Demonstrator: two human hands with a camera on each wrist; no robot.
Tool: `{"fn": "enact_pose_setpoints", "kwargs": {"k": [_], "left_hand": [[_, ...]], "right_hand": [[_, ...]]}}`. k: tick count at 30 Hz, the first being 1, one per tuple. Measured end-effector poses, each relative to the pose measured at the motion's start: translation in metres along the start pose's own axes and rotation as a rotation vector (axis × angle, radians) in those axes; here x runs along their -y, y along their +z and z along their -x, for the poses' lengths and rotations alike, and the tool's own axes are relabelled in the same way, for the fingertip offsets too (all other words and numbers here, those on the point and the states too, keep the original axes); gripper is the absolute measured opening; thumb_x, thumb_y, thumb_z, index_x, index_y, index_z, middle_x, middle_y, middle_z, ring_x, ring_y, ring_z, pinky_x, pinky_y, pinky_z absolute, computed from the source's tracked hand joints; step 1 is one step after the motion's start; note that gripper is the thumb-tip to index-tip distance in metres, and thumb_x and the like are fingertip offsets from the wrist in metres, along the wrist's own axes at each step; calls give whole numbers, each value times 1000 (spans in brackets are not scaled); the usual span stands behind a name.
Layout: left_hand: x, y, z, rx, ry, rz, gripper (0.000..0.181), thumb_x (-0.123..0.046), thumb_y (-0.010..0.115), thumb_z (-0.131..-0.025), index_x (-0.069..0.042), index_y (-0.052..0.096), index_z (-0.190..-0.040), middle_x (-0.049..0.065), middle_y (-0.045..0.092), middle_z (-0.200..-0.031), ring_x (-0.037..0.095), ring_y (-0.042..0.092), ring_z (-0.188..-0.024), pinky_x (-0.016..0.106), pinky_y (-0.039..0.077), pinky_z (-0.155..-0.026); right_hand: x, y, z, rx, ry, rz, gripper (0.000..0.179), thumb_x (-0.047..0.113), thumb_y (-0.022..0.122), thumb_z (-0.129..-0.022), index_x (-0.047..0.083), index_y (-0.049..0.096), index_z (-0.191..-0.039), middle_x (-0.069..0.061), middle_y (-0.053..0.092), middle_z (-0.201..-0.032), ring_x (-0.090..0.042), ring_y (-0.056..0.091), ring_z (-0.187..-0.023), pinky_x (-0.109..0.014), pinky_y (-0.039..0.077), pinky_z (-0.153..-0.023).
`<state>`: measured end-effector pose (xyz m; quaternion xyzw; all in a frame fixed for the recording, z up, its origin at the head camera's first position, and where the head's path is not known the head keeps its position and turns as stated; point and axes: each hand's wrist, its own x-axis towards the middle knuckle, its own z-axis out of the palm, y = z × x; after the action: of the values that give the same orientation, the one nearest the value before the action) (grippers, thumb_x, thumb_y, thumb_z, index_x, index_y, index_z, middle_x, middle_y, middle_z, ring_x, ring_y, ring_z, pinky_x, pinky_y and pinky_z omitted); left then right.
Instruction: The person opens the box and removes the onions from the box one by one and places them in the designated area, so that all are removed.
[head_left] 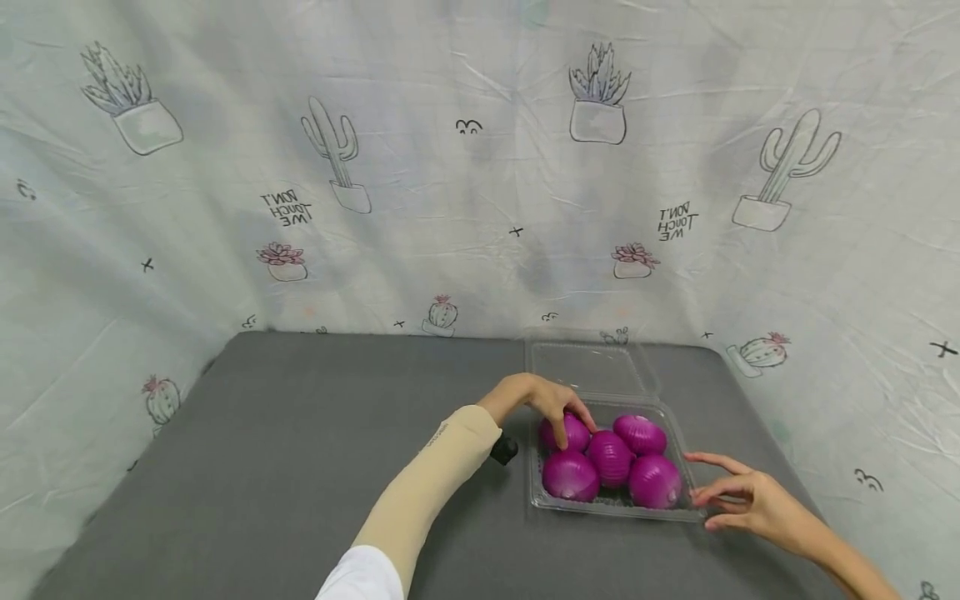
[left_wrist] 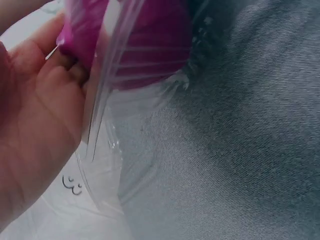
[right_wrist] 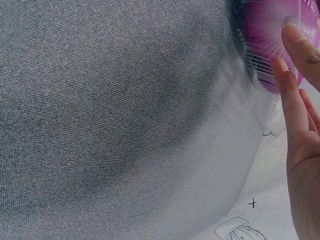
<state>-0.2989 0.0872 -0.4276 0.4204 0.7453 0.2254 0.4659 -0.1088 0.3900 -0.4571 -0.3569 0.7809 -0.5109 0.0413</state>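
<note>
Several purple onions sit in a clear plastic container (head_left: 619, 510) on the right of the table. My left hand (head_left: 551, 402) reaches over the container's left wall and grips the back-left onion (head_left: 576, 433), thumb on the near side and fingers on the far side. The left wrist view shows that onion (left_wrist: 155, 45) partly through the clear wall, beside the palm. My right hand (head_left: 757, 504) is at the container's right wall, fingers extended, its fingertips at the rim near the front-right onion (head_left: 655, 482). In the right wrist view its fingers hold nothing.
The container's clear lid (head_left: 588, 369) lies folded back behind it, toward the rear table edge. A grey cloth covers the table (head_left: 300, 450). A white curtain (head_left: 420, 183) printed with potted plants hangs at the back and sides.
</note>
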Motion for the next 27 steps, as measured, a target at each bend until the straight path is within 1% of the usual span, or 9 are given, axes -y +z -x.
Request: {"fn": "enact_pose_setpoints", "kwargs": {"k": [3, 8, 12, 15, 18, 20, 23, 25, 27], "left_hand": [[-3, 4, 1, -24, -8, -38, 60, -2, 73, -80, -15, 55, -136, -4, 54, -122, 5, 55, -98, 19, 48, -82], [-4, 7, 5, -95, 69, -115, 54, -5, 75, -79, -13, 60, -131, -3, 59, -122, 4, 57, -96, 16, 48, -79], [-3, 2, 14, -166, 140, -94, 50, -8, 78, -79, -12, 64, -127, -7, 60, -125, 1, 55, -106, 17, 48, -83], [-2, -1, 23, -211, 234, -15, 46, -10, 73, -84, -9, 62, -128, -4, 58, -130, 1, 50, -115, 20, 46, -90], [2, -1, 32, -247, 366, 65, 44, -10, 65, -91, -4, 57, -133, 7, 54, -137, 4, 50, -118, 24, 45, -94], [6, 3, 37, -280, 427, 132, 42, -8, 61, -94, -2, 54, -135, 12, 51, -139, 6, 53, -115, 26, 47, -93], [10, 11, 43, -362, 479, 218, 38, -4, 57, -95, 0, 52, -133, 14, 51, -136, 8, 56, -110, 29, 51, -90], [13, 15, 47, -416, 489, 276, 38, -3, 57, -95, -2, 51, -133, 12, 51, -133, 9, 58, -106, 30, 53, -86], [15, 19, 52, -458, 500, 309, 41, -2, 57, -95, -4, 49, -135, 10, 52, -132, 10, 57, -100, 32, 53, -79]], "right_hand": [[1, 0, 0, -7, -5, 8, 28, -10, 74, -74, -3, 69, -101, 8, 41, -145, -9, 64, -102, -27, 55, -76], [1, 1, 1, -3, -8, -12, 29, -12, 73, -74, -4, 69, -101, 9, 41, -146, -8, 63, -104, -28, 55, -76], [1, 1, 1, 3, -7, -1, 28, -11, 73, -74, -4, 69, -101, 8, 41, -146, -9, 64, -104, -29, 56, -75], [2, 1, 1, -7, -7, 32, 28, -9, 74, -74, -2, 69, -100, 7, 41, -145, -9, 64, -103, -27, 56, -75], [4, 1, 0, -10, -8, 54, 27, -9, 75, -73, -1, 70, -99, 7, 41, -144, -8, 64, -102, -25, 55, -76], [4, 2, 0, -11, -5, 59, 27, -8, 75, -73, -1, 70, -99, 8, 42, -144, -8, 64, -102, -25, 55, -76], [4, 2, 0, -15, -3, 69, 26, -7, 76, -73, 0, 70, -97, 8, 42, -144, -7, 64, -102, -24, 55, -76], [3, 2, 0, -17, -3, 74, 26, -7, 76, -73, 0, 70, -97, 8, 42, -144, -7, 64, -101, -24, 55, -76], [3, 2, -1, -18, -3, 87, 26, -6, 76, -73, 1, 70, -97, 9, 42, -143, -6, 64, -101, -24, 55, -76]]}}
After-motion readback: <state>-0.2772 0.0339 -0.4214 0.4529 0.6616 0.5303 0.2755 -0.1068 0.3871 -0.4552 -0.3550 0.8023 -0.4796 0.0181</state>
